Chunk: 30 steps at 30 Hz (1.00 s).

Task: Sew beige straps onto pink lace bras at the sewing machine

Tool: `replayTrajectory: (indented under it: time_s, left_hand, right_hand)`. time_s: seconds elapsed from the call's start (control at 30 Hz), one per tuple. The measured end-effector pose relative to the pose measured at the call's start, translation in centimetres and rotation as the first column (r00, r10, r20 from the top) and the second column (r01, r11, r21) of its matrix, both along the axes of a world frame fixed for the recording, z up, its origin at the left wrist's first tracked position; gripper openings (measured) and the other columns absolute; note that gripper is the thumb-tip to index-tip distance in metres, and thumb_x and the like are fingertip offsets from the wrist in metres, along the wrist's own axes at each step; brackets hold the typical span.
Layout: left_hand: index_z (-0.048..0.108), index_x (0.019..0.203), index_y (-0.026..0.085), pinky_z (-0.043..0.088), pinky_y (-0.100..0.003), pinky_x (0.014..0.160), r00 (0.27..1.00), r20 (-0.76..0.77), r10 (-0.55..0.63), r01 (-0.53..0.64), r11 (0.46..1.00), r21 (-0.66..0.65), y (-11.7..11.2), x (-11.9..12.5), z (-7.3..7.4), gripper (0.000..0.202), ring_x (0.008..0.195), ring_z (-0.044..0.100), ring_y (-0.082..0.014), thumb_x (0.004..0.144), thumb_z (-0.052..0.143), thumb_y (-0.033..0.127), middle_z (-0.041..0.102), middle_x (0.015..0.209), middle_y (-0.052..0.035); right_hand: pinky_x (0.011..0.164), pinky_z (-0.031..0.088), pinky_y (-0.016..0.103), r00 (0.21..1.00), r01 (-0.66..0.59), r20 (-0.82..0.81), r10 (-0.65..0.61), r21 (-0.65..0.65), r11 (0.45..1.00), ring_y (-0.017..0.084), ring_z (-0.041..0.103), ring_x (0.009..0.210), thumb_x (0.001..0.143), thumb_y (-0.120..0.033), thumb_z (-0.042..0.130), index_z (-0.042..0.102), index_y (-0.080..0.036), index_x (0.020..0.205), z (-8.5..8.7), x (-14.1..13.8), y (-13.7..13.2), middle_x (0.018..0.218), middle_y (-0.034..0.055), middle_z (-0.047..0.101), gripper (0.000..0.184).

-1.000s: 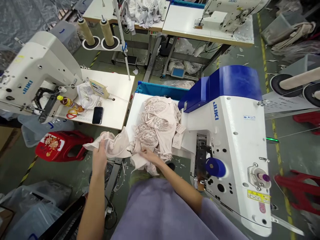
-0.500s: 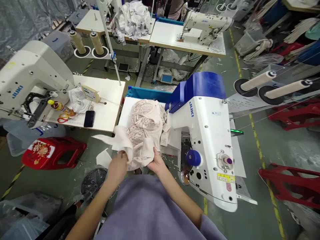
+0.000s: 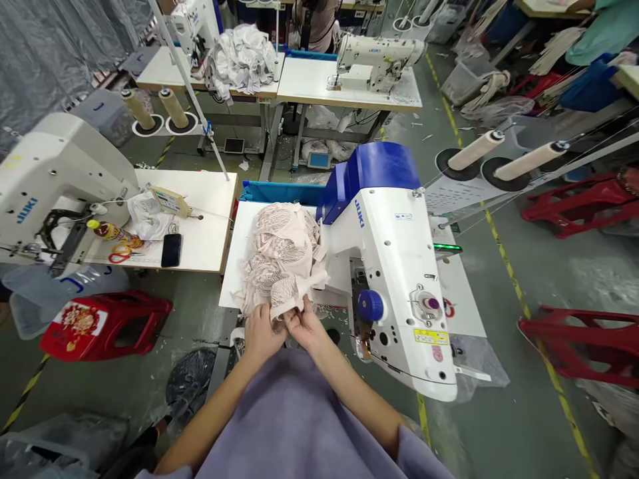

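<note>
My left hand (image 3: 264, 332) and my right hand (image 3: 305, 324) are close together at the near edge of a pile of pale beige lace garments (image 3: 287, 243). They look like bras. Both hands have closed fingers on the lower edge of the nearest lace bra (image 3: 286, 294); the fingertips are partly hidden by fabric. The pile lies on a white work table (image 3: 234, 269). Just right of it stands a white and blue sewing machine (image 3: 394, 266), with its blue handwheel (image 3: 370, 305) facing my right forearm.
A second machine (image 3: 64, 173) stands left, its table holding a phone (image 3: 171, 250), orange scissors (image 3: 120, 253) and a bottle (image 3: 114, 233). Red stools (image 3: 107, 322) flank both sides. Thread cones (image 3: 476, 150) are at right. A black-lined bin (image 3: 190, 379) sits low left.
My left hand has moved in from the left, beside my right hand. The pale pieces of cloth at the left are no longer seen there. The whole view has shifted slightly.
</note>
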<state>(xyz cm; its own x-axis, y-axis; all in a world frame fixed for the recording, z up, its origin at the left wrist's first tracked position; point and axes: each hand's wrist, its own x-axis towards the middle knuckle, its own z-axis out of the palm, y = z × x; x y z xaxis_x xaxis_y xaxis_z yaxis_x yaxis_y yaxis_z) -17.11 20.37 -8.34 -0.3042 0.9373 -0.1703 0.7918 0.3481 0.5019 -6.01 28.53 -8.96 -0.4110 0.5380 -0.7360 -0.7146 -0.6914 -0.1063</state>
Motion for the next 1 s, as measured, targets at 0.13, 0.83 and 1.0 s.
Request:
replayTrajectory:
  time_s: [0.13, 0.83, 1.0]
  left_hand:
    - [0.045, 0.141, 0.012, 0.048, -0.049, 0.096, 0.998, 0.044, 0.052, -0.054, 0.998, 0.039, 0.1, -0.2, -0.5, 0.067, 0.122, 0.057, -0.0386, 0.083, 0.065, 0.039, 0.057, 0.130, -0.0212]
    - [0.061, 0.126, 0.018, 0.049, -0.043, 0.099, 0.973, 0.227, 0.053, -0.068, 0.996, 0.060, 0.0, -3.3, -1.4, 0.042, 0.117, 0.061, -0.0289, 0.087, 0.046, 0.015, 0.064, 0.125, -0.0142]
    - [0.064, 0.121, 0.017, 0.052, -0.043, 0.084, 0.997, 0.054, -0.051, 0.056, 0.994, -0.095, -0.2, -3.4, 1.4, 0.037, 0.092, 0.068, -0.0301, 0.089, 0.046, 0.017, 0.065, 0.107, -0.0147]
  right_hand:
    - [0.093, 0.060, 0.025, 0.998, 0.008, -0.059, -0.010, -0.036, 0.999, 0.012, 0.074, 0.095, 0.103, -0.020, 0.055, 0.063, -0.024, 0.127, 1.3, 0.7, -0.8, 0.093, -0.0009, 0.078, 0.025]
    - [0.097, 0.056, 0.028, 0.989, -0.150, 0.016, 0.149, 0.066, 0.987, 0.011, 0.072, 0.098, 0.106, -0.040, 0.047, 0.069, -0.025, 0.093, 1.6, 4.9, -1.8, 0.095, -0.0012, 0.076, 0.029]
    - [0.083, 0.059, 0.028, 0.936, -0.335, 0.153, 0.317, 0.108, 0.936, 0.017, 0.072, 0.101, 0.092, -0.048, 0.070, 0.071, -0.020, 0.102, 0.6, 4.3, -4.1, 0.107, 0.0076, 0.076, 0.029]
